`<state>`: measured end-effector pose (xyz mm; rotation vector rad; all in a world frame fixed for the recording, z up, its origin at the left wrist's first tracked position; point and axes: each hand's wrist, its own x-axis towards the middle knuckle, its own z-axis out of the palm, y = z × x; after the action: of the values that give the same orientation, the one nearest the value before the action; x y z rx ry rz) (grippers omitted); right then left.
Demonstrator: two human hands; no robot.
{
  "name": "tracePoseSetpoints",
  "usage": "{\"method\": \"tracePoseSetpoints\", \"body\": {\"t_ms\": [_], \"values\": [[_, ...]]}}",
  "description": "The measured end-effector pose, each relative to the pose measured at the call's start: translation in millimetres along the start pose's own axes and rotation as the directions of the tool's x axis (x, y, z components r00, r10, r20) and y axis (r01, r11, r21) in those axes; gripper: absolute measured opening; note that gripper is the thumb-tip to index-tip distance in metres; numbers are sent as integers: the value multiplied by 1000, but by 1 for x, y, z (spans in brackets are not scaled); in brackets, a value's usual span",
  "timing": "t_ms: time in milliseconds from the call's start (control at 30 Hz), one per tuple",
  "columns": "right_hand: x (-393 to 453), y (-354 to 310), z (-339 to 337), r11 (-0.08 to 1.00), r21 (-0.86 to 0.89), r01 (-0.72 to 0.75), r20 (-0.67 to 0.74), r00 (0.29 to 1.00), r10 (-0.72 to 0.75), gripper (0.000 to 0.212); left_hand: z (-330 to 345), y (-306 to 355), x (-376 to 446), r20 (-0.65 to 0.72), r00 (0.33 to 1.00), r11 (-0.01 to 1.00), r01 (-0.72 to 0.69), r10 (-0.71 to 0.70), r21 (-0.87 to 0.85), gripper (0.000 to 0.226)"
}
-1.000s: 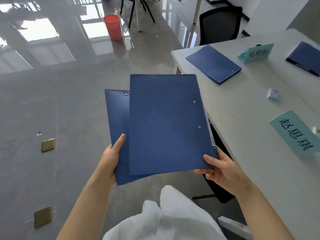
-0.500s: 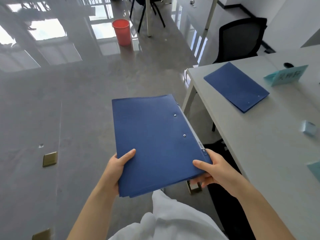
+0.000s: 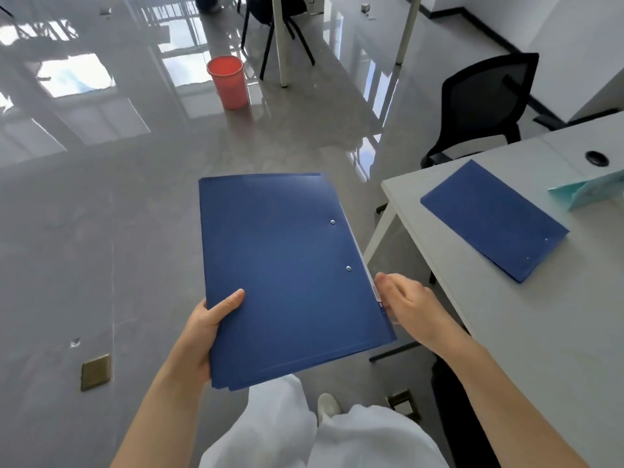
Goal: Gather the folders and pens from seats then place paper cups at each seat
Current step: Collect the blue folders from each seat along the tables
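A squared-up stack of blue folders (image 3: 287, 275) is held out flat in front of me over the floor. My left hand (image 3: 211, 324) grips its lower left corner, thumb on top. My right hand (image 3: 408, 304) is at the stack's right edge with loose, parted fingers, just off or barely touching the edge. Another blue folder (image 3: 493, 219) lies flat near the corner of the white table (image 3: 506, 332) to my right. No pens or paper cups show.
A teal name card (image 3: 587, 190) stands behind the folder on the table. A black office chair (image 3: 479, 106) sits at the table's far end. A red bucket (image 3: 228, 81) stands on the glossy floor ahead, with brass floor sockets (image 3: 95, 372) to the left.
The two offset folders have been aligned into one stack. My right hand has let go of the stack's right edge. I have moved forward along the table toward the folder at its corner.
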<state>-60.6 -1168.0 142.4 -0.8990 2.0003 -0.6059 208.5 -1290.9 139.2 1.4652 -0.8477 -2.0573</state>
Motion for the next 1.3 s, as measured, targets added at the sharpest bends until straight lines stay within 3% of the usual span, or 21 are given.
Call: {"method": "tracePoseSetpoints", "body": {"t_ms": [100, 167, 233, 467, 533, 633, 767, 967, 1133, 1200, 1300], "values": [[42, -25, 15, 930, 352, -109, 43, 994, 100, 45, -2, 31, 39, 60, 998, 998, 28, -32, 63, 41], [65, -43, 25, 850, 498, -170, 59, 985, 162, 40, 0, 56, 66, 95, 994, 993, 47, -58, 108, 36], [84, -58, 32, 793, 587, -161, -19, 977, 212, 35, 4, 83, 95, 131, 988, 984, 63, -86, 168, 34], [130, -87, 25, 809, 588, -14, -282, 934, 221, 26, 25, 157, 179, 299, 919, 913, 130, -258, 388, 42], [140, -90, 20, 839, 544, 13, -368, 902, 225, 24, 40, 167, 201, 284, 905, 881, 168, -315, 442, 46], [157, -89, 8, 852, 523, 36, -481, 837, 260, 25, 73, 179, 236, 221, 896, 839, 241, -385, 487, 33], [188, -79, -23, 828, 557, 65, -533, 793, 295, 26, 128, 193, 278, 255, 894, 823, 185, -367, 537, 37], [256, -58, -101, 711, 703, -3, -416, 810, 414, 34, 223, 219, 336, 311, 894, 832, 110, -322, 544, 35], [300, -39, -173, 688, 718, -108, -325, 822, 468, 50, 276, 240, 372, 321, 903, 840, 73, -284, 538, 34], [321, -18, -193, 691, 713, -116, -364, 782, 507, 40, 289, 246, 386, 317, 912, 850, 58, -258, 524, 36], [351, 18, -211, 805, 510, -303, -512, 646, 567, 25, 307, 257, 412, 299, 921, 851, 60, -248, 521, 41]]}}
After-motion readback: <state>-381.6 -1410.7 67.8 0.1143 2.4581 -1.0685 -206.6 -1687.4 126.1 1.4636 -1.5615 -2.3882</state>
